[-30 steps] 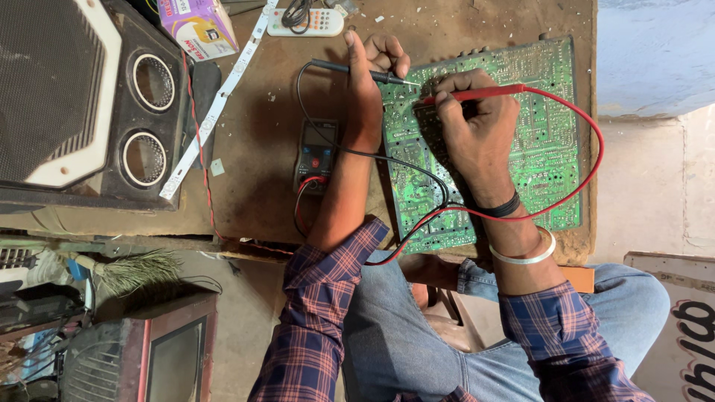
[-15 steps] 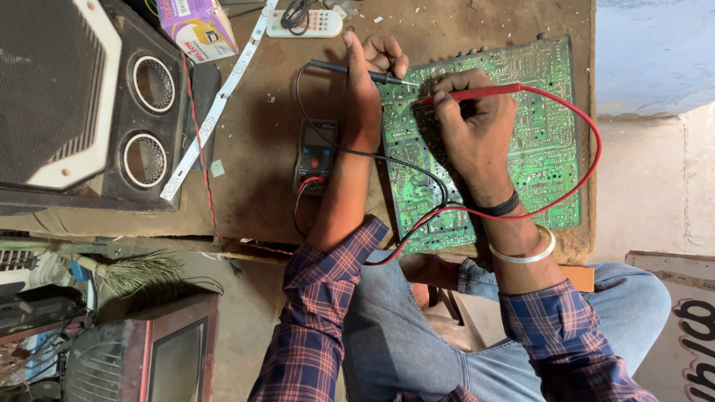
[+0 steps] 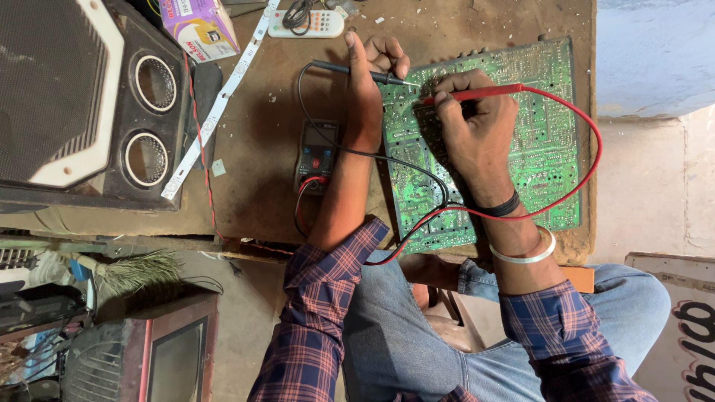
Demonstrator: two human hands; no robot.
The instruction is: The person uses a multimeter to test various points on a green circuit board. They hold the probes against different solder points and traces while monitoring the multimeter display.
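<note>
1. Two probes are in use over a green circuit board (image 3: 536, 141), which lies flat on the right part of a worn brown wooden table (image 3: 261, 179), just beyond the person's knees.
2. Left hand (image 3: 369, 82) is closed around the black probe (image 3: 357, 71); the probe lies across the fingers, its metal tip touching the board's left edge.
3. Right hand (image 3: 473, 123) grips the red probe (image 3: 477, 93) in a pen-like hold, tip pointing left and down onto the board beneath the knuckles.
4. Both tips sit near each other at the board's upper left.
5. Red lead (image 3: 592, 160) loops wide around the board's right side; black lead (image 3: 402, 164) crosses the left forearm. Both run toward a small dark multimeter (image 3: 316, 152), lying flat just left of that forearm.
6. Board surface: glossy green, densely patterned with pale solder traces, rectangular.
7. Table surface: dusty, scuffed, littered with small debris.
8. A white flat strip (image 3: 216, 104) lies diagonally well left of the meter.
</note>
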